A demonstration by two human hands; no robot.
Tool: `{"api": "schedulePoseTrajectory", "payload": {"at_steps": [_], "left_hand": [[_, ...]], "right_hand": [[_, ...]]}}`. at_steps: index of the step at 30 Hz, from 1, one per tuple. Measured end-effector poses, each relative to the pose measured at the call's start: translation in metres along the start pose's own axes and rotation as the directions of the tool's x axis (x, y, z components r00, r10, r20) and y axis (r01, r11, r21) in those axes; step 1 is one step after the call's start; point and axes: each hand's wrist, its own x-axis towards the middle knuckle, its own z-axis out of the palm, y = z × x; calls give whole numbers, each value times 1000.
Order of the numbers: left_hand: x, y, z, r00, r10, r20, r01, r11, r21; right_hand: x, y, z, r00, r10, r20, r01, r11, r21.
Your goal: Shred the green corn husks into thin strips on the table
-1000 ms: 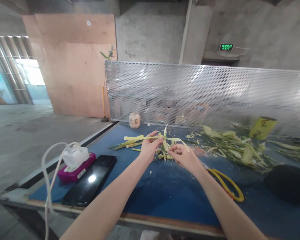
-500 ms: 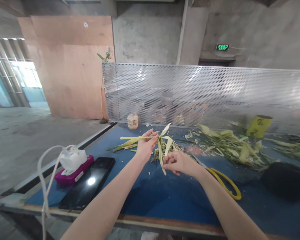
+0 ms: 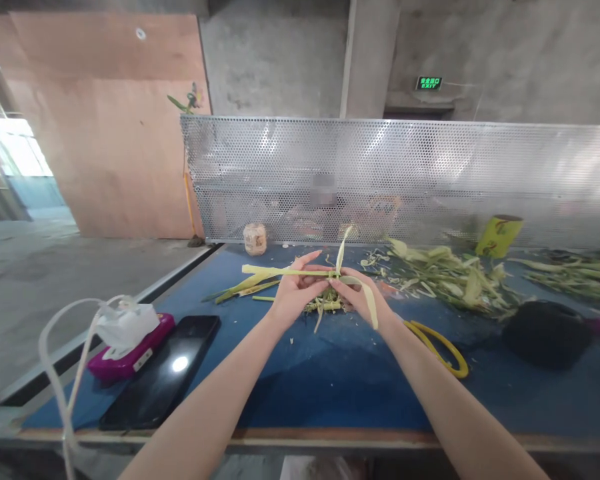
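Note:
Above a blue table [image 3: 330, 380], both my hands work on a bundle of pale green leaf strips [image 3: 300, 272]. My left hand [image 3: 293, 290] pinches the strips where they cross, fingers closed around them. My right hand [image 3: 360, 297] grips the same knot from the right, and one strip [image 3: 370, 303] hangs down over its back. One strip tip sticks straight up between the hands. A small heap of leaf trimmings [image 3: 325, 305] lies on the table just under the hands.
Yellow-handled scissors [image 3: 437, 347] lie right of my right arm. A phone [image 3: 163, 370] and a pink tissue pack [image 3: 127, 340] with a white cable sit at left. A pile of leaves [image 3: 445, 277], a yellow cup [image 3: 497, 235], a dark round object [image 3: 545, 331], a jar [image 3: 255, 238] and a perforated metal screen [image 3: 405, 173] stand behind.
My right hand had pulled a strip down toward me; it has now come back up to the knot beside my left hand. The camera has shifted, sliding the scene left.

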Motion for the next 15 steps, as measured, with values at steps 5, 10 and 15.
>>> {"api": "schedulePoseTrajectory", "payload": {"at_steps": [5,10,15], "left_hand": [[2,3,0,997,80,-22,-79,997,20],[3,1,0,997,50,-53,-49,998,36],[1,0,2,998,-5,-62,6,1000,18]], "right_hand": [[-1,-1,0,994,76,78,-90,977,191],[-1,-2,1,993,70,100,-95,955,281],[0,4,1,994,23,107,-54,951,305]]}}
